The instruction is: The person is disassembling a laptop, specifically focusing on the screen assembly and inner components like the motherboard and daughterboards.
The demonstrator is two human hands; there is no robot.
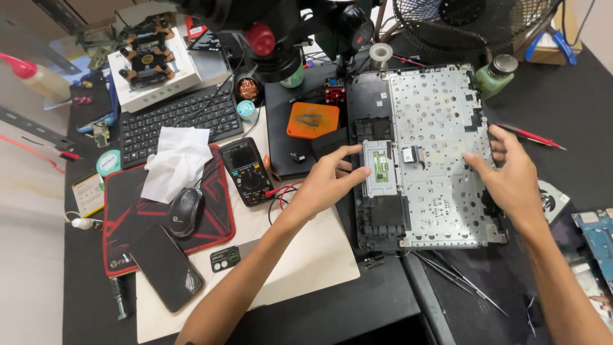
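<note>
Both hands (329, 182) (507, 176) splayed (fingertips down) on laptop chassis (440, 115).

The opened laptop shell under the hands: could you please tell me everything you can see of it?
The laptop shell lies flat, inside up, on the dark bench. A silvery perforated metal plate covers most of it within a black plastic frame. At its left edge sits a grey touchpad module with a small green board. The left hand touches that module with its fingers; the right hand rests on the plate's right side.
</note>
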